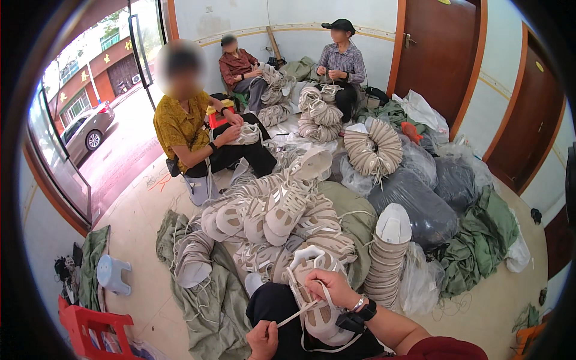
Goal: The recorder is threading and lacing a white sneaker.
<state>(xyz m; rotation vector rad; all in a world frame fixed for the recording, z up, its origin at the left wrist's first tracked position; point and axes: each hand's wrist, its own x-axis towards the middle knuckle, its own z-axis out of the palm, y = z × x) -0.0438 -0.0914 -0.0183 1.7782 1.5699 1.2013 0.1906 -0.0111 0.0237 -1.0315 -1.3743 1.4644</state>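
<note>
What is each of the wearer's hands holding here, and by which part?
The right hand grips a beige-and-white laced sports shoe on the lap by its upper, near the tongue. The left hand pinches the end of its flat white lace, pulled taut.

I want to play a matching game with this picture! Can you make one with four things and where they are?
Things:
1. white shoe upper
2. blue plastic stool
3. red crate
4. silver car

Places:
A. outside, beyond the glass door
B. on the lap, under the right hand
C. bottom left corner of the floor
D. on the floor, just above the crate

Pairs: 1-B, 2-D, 3-C, 4-A
</note>
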